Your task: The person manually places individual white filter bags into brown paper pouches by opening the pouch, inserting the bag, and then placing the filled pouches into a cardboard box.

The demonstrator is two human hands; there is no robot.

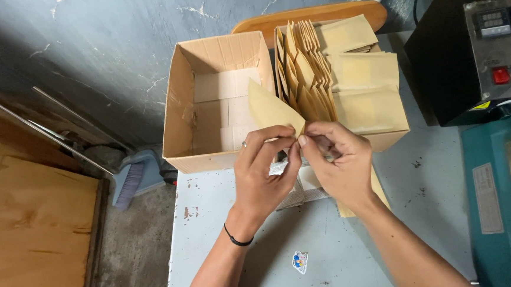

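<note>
Head view shows the left hand (263, 166) and the right hand (336, 162) close together above the worktop (237, 233), both pinching the lower corner of one tan paper pouch (271, 110). The fingertips of the two hands almost touch at this corner, and the rest of the pouch stands up and leans to the left, over the front edge of the open box (217, 98). Under the left fingers there is a small silver-white piece (278, 168); I cannot tell what it is or whether a hand holds it. The pouch looks thin, light and easy to bend, so I judge it will crease if squeezed hard; holding it at the edge or corner with fingertips, as here, seems the safe way. The open box is nearly empty, with only flat pale pieces on its bottom. Just to its right, a second box (385, 137) is full of the same pouches (304, 69), some standing in a row, some lying flat. A dark machine (468, 48) with buttons stands at the far right, and a brush (130, 180) lies on the floor at the left.
</note>
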